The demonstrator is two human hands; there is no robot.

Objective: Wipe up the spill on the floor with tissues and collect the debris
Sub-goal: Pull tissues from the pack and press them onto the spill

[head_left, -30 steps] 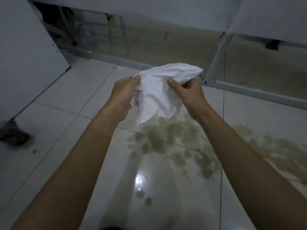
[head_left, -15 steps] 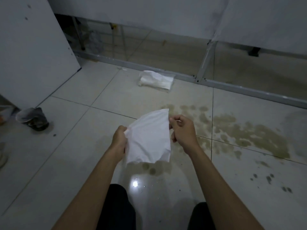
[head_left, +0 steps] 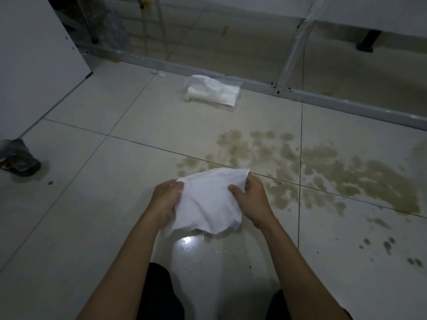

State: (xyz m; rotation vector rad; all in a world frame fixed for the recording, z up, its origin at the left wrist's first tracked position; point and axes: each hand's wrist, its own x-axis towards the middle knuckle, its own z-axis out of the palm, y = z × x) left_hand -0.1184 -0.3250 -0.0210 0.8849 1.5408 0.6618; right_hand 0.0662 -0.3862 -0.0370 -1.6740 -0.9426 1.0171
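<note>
A white tissue [head_left: 209,202] is stretched between both hands, low over the tiled floor. My left hand [head_left: 166,200] grips its left edge and my right hand [head_left: 253,200] grips its right edge, thumbs on top. A brownish spill [head_left: 323,174] of blotchy patches spreads over the tiles just beyond and to the right of the tissue. Small dark specks of debris [head_left: 388,244] dot the floor at the lower right. A clear pack of white tissues [head_left: 212,92] lies on the floor farther ahead, near a metal rail.
A grey metal frame rail [head_left: 323,98] runs across the floor behind the tissue pack. A white panel [head_left: 34,54] stands at the left. A tipped dark cup [head_left: 18,158] lies at the left edge. My dark-trousered knees [head_left: 161,294] show at the bottom.
Both hands have brought the tissue down from chest height toward the floor near the spill. The view tilted downward, revealing the tissue pack and my knees.
</note>
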